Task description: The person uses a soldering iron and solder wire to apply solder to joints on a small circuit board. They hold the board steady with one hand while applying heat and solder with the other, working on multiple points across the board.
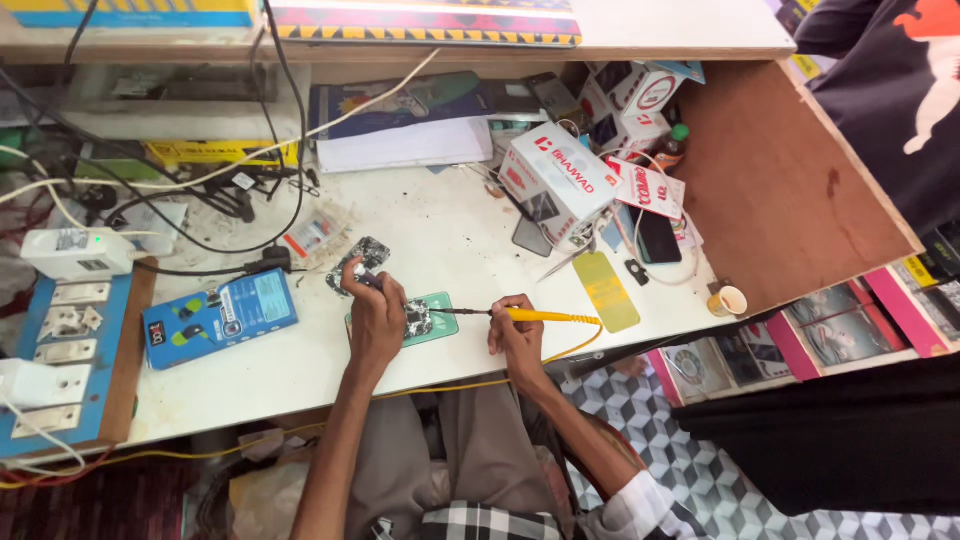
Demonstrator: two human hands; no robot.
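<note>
Clearly a small phone-repair shop: cluttered white workbench [440, 240] strewn with tangled black cables [190, 195], stacked white-and-red cardboard product boxes [560, 175], blue wooden switchboard [70, 350], yellow-handled soldering iron [535, 316] over opened phone parts.

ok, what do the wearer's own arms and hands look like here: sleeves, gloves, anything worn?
Both hands are bare: no gloves, and no rings or watch that I can make out. The left hand and its forearm are uncovered as far as the frame shows. The right hand leads to a forearm bare down to a white sleeve rolled near the elbow.
</note>
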